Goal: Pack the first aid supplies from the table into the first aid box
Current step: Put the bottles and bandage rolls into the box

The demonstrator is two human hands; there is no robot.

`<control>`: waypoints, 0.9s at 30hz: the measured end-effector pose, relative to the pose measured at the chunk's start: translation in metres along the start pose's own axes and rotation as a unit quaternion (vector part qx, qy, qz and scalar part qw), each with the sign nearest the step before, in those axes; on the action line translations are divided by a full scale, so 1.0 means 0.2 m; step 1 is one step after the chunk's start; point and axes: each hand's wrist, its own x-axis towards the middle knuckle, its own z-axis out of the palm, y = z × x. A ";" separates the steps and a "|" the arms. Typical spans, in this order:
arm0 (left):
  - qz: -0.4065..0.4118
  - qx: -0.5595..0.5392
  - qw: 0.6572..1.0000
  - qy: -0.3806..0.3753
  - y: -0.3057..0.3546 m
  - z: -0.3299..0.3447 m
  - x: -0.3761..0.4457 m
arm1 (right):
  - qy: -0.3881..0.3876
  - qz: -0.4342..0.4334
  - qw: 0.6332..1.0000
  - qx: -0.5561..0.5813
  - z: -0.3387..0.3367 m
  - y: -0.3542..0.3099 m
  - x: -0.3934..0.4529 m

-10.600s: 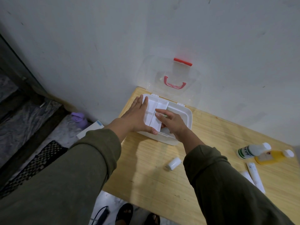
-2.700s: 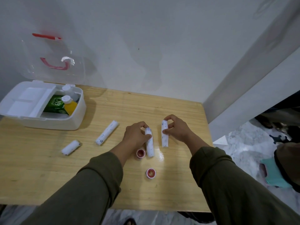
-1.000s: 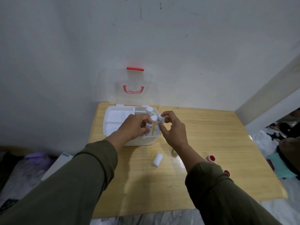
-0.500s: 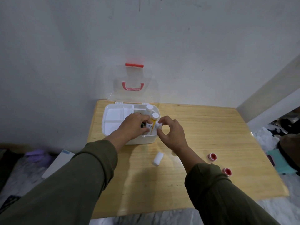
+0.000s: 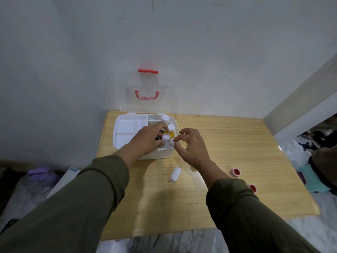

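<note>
The white first aid box [image 5: 116, 137] stands at the table's back left, its clear lid [image 5: 145, 84] with a red handle propped against the wall. Inside on the right are a white-capped bottle [image 5: 165, 118], a yellow bottle [image 5: 171, 128] and two upright white bandage rolls [image 5: 166, 137] [image 5: 172, 142]. My left hand [image 5: 147, 141] reaches into the box and curls around the left roll. My right hand [image 5: 193, 147] hovers at the box's front right corner, its fingers spread, fingertips by the right roll. A third white roll [image 5: 176, 174] lies on the table.
Two small red tape rolls [image 5: 235, 172] [image 5: 252, 188] lie on the wooden table [image 5: 237, 143] to the right. The wall rises right behind the box. The table's left edge runs close beside the box. Bags and cloth lie on the floor at both sides.
Both hands have lowered the two bandage rolls into the box's right compartment. My right hand's fingers have spread apart from its roll.
</note>
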 end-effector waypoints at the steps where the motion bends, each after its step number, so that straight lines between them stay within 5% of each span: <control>1: -0.003 -0.003 1.000 0.001 0.00 0.00 0.00 | -0.003 0.004 1.000 0.003 0.00 0.00 0.00; 15: -0.013 -0.037 0.996 0.075 0.07 -0.01 -0.06 | 0.017 0.056 0.998 0.023 -0.19 0.05 -0.11; 22: 0.016 -0.029 0.992 0.119 0.12 0.05 -0.16 | -0.033 0.095 0.995 0.011 -0.24 0.16 -0.21; 27: 0.061 0.072 0.984 0.150 0.14 0.13 -0.23 | -0.112 0.119 0.986 -0.021 -0.23 0.28 -0.22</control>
